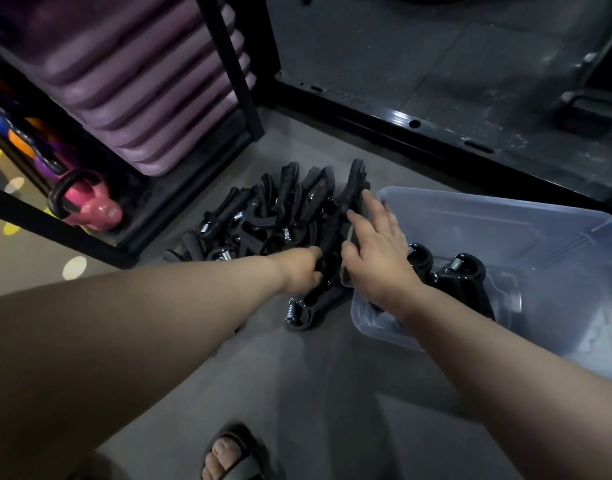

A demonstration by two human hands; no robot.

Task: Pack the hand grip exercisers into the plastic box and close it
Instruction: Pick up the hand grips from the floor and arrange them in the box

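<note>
While most hand grip exercisers (263,216) lie heaped on the floor beside the plastic box (526,237), her left hand (302,268) closes its grip on one, her right hand (377,247) spread open, lifting across comes next.

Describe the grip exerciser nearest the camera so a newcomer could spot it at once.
Start at the translucent plastic box on the grey floor, right of centre. Just off its near-left corner, below the left hand, one black hand grip exerciser lies at the near edge of the pile of exercisers. Unlike the tangled ones behind, it lies mostly in the open, its silver spring toward the camera.
</note>
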